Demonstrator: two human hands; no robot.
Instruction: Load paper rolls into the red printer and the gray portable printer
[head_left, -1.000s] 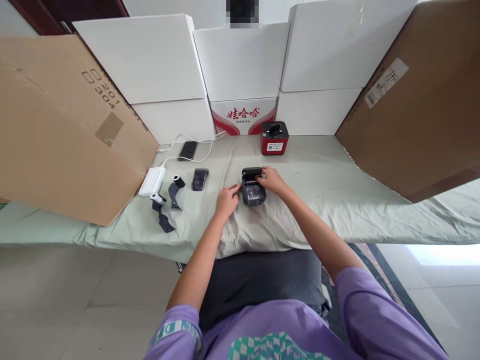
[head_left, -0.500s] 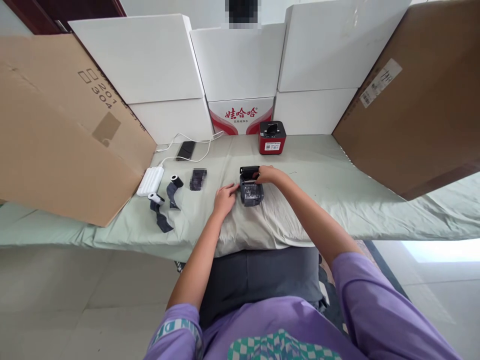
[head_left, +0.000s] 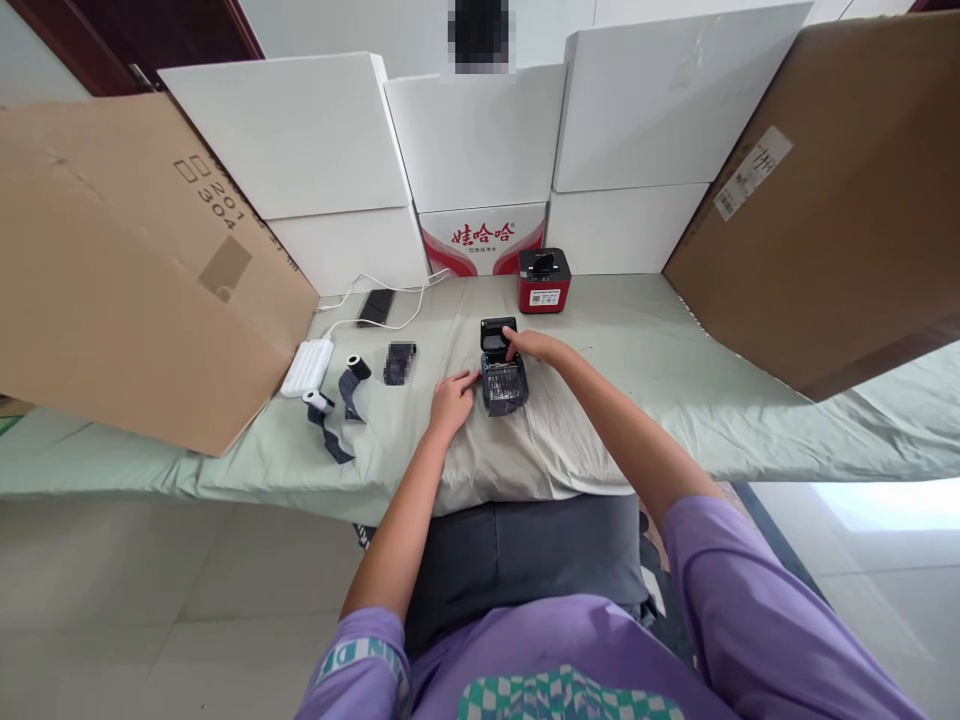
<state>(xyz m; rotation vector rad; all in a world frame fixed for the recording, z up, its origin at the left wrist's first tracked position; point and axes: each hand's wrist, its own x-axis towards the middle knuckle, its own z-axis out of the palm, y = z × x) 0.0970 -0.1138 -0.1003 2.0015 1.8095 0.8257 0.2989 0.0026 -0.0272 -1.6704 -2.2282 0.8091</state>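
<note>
A small dark portable printer sits on the cloth with its lid raised at the far side. Dark, shiny material, apparently a paper roll, fills its bay and hangs over the near edge. My right hand reaches in from the right; a fingertip touches the lid's inner face and another finger is spread lower, over the bay. Flat on the cloth rests my left hand, fingers stretched out, one fingertip against the printer's left side.
Left of my hands lie two partly unrolled dark rolls, a blurred dark item, a white power bank with a cable and a black phone. Behind stands a red-and-black box-shaped device. White boxes and cardboard wall the table.
The printer's lid has swung further back, and its inner face now shows. My right fingers have spread at the lid. My left hand stays beside the printer. The view has shifted slightly.
</note>
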